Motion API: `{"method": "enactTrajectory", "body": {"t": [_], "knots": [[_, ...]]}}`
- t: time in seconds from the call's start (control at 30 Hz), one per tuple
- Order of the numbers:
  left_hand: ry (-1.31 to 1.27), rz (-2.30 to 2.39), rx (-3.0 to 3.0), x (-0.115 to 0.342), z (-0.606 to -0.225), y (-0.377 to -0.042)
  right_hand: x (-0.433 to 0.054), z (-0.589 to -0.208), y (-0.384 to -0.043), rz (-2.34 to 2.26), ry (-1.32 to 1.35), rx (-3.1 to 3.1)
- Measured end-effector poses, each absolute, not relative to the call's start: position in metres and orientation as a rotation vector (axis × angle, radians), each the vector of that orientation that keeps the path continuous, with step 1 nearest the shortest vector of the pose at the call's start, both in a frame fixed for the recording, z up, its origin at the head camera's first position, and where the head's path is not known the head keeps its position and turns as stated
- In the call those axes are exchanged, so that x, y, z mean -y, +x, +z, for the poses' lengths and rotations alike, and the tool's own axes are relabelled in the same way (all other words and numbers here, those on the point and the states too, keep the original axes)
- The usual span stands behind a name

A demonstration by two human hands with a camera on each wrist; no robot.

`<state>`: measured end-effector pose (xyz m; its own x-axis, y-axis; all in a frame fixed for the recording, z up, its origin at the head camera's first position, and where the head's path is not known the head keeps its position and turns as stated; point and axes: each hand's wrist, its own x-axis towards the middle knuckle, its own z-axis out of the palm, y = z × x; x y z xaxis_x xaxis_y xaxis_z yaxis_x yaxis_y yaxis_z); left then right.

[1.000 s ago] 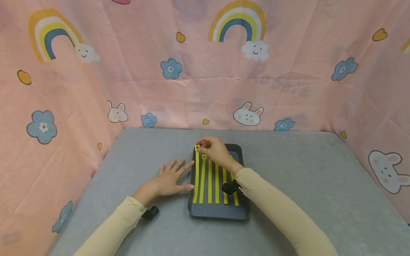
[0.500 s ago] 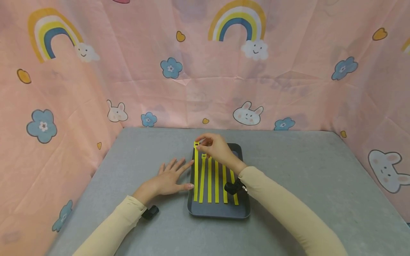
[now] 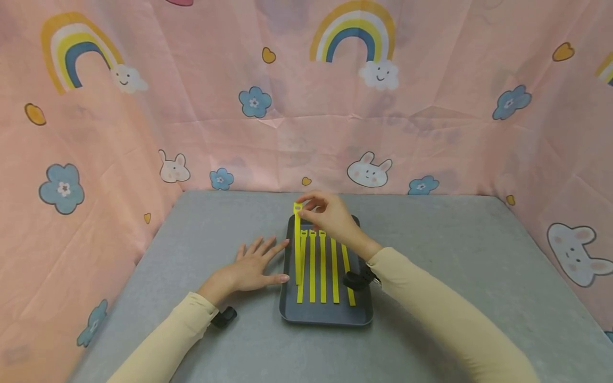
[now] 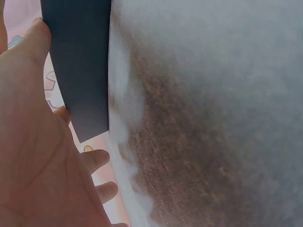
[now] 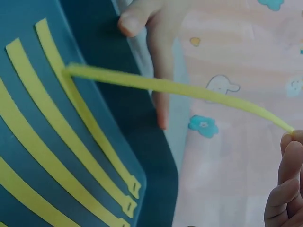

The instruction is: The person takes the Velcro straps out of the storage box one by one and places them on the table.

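Shifted rightward since a second earlier, the cream right sleeve (image 3: 445, 314) slanted over a gray table (image 3: 230, 351). The left hand (image 3: 248, 270) lay spread at the left edge of a dark tray (image 3: 325, 315). Five yellow cable ties (image 3: 323, 268) lay inside; over the far end, the right hand (image 3: 332, 217) pinched a sixth tie (image 3: 297, 244), raised higher, before rainbow-print pink fabric (image 3: 297, 138).

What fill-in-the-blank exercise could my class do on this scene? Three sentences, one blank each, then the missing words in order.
1. The right hand pinches a cable tie near its slotted end, while ____ other cable ties lie in the dark tray.
2. Every cable tie in view is ____ in colour.
3. In the head view, the spread left hand is at the tray's ____ side.

Missing words: five; yellow; left.
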<state>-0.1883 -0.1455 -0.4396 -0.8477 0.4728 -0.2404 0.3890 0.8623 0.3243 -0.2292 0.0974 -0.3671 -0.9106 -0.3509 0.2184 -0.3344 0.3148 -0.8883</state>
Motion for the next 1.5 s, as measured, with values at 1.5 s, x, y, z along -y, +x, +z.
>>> {"method": "enactTrajectory", "body": {"t": [1.5], "knots": [[0.672, 0.394, -2.733, 0.148, -0.442, -0.188, -0.235, -0.308, -0.186, -1.89, -0.415, -2.714]]}}
